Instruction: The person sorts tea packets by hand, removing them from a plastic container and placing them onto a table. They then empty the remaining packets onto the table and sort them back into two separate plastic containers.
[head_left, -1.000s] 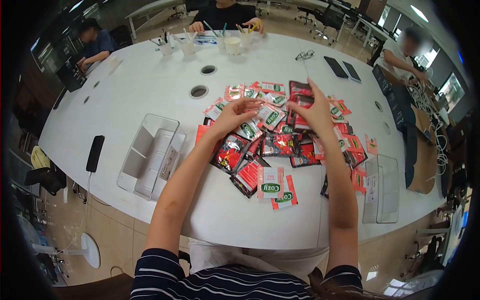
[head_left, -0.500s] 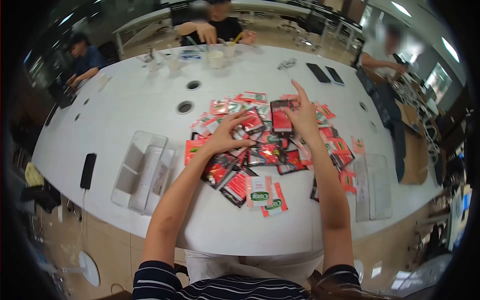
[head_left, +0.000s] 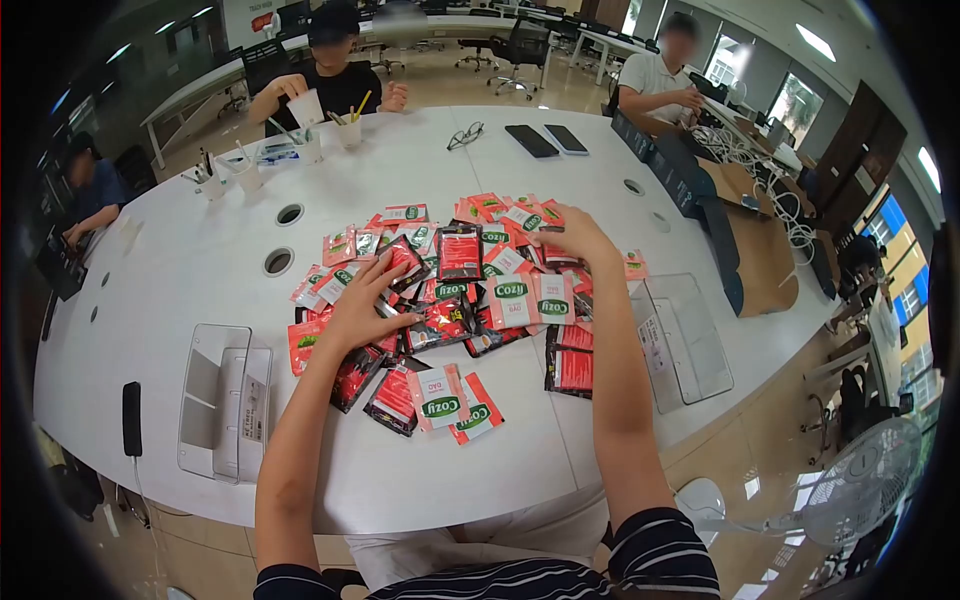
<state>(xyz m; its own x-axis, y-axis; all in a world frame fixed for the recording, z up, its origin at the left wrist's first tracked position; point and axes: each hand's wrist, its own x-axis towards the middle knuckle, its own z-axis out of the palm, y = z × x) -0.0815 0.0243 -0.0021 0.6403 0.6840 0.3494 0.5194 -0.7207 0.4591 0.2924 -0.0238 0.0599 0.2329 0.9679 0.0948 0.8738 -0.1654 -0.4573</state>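
Note:
A loose pile of small sachets lies on the table. Some are pink and white with a green Cozy label (head_left: 511, 298); others are black and red sachets (head_left: 440, 322). My left hand (head_left: 362, 308) rests on the pile's left side, fingers spread over black and red sachets without gripping. At the far right of the pile, my right hand (head_left: 578, 238) reaches down with thumb and forefinger apart, touching or just above the sachets; its other fingers are partly hidden. A black and red sachet (head_left: 460, 252) lies flat between my hands.
Clear plastic bins stand left (head_left: 210, 400) and right (head_left: 690, 345) of the pile. Cups with pens (head_left: 310, 148), glasses (head_left: 466, 136) and two phones (head_left: 531, 141) lie farther back. A cardboard box (head_left: 745, 255) with white cables sits right. Other people sit around the table.
The view has turned right. My right hand has moved right, away from the black and red sachet it was at, which now lies on the pile. My left hand stays on the sachets.

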